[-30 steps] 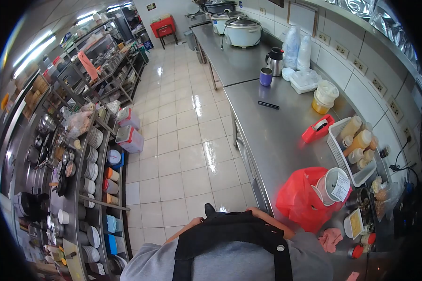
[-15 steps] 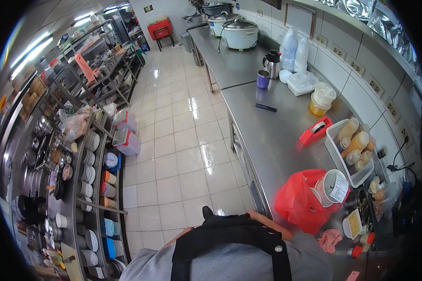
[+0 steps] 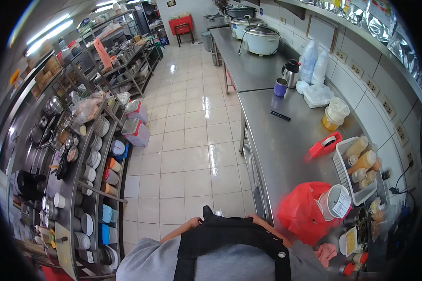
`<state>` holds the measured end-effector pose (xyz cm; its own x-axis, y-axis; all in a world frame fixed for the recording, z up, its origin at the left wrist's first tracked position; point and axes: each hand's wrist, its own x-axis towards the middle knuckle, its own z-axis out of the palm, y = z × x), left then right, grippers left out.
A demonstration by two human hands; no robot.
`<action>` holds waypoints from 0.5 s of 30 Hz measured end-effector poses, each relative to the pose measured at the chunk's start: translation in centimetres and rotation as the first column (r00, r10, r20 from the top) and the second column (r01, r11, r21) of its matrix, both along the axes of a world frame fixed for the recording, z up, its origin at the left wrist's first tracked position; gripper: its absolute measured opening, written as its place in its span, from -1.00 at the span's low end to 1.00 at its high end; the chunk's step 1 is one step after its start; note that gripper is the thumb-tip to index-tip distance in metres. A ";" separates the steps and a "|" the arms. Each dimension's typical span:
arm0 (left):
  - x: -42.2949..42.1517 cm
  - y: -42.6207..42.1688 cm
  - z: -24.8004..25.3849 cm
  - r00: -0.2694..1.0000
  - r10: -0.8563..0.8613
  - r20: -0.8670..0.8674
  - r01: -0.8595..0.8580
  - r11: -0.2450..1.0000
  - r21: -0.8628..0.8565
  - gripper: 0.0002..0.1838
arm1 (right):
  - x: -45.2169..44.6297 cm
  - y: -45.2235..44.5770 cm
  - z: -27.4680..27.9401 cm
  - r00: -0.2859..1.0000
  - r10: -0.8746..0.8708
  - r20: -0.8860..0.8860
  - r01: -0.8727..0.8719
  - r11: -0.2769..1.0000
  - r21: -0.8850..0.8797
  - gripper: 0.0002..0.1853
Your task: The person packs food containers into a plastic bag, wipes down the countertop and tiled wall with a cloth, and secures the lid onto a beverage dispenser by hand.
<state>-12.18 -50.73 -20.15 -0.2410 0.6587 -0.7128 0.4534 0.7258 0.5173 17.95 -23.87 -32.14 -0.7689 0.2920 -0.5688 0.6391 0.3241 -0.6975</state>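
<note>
My left hand (image 3: 192, 223) is at the left edge of the black apron (image 3: 229, 235), its fingers mostly out of sight. On the apron's other side, my right hand (image 3: 257, 219) shows only in part, close to the counter's front edge. Whether either hand holds anything is hidden. To the right on the steel counter (image 3: 286, 154) sits a red plastic bag (image 3: 302, 213) around a white tub (image 3: 334, 201) with a printed label. A pink cloth (image 3: 326, 254) lies in front of it, beside a tray of yellow food (image 3: 349, 240).
A white basket of sauce bottles (image 3: 356, 173), a red tape dispenser (image 3: 325, 145), a purple cup (image 3: 280, 87) and a thermal jug (image 3: 290, 73) stand on the counter. Rice cookers (image 3: 261, 40) are farther back. Shelves of plates (image 3: 93, 158) line the left. Tiled floor (image 3: 187, 159) runs between.
My view has shifted, so the counter and shelves sit slightly lower and farther right in the picture. More of my left hand and forearm shows now. Objects on the counter keep their places.
</note>
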 end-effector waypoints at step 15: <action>0.2 -2.3 -3.2 0.976 -0.182 -0.117 0.176 0.983 -0.059 -0.39 | -0.2 -0.2 1.5 0.995 0.078 -0.058 -0.069 0.987 0.144 -0.71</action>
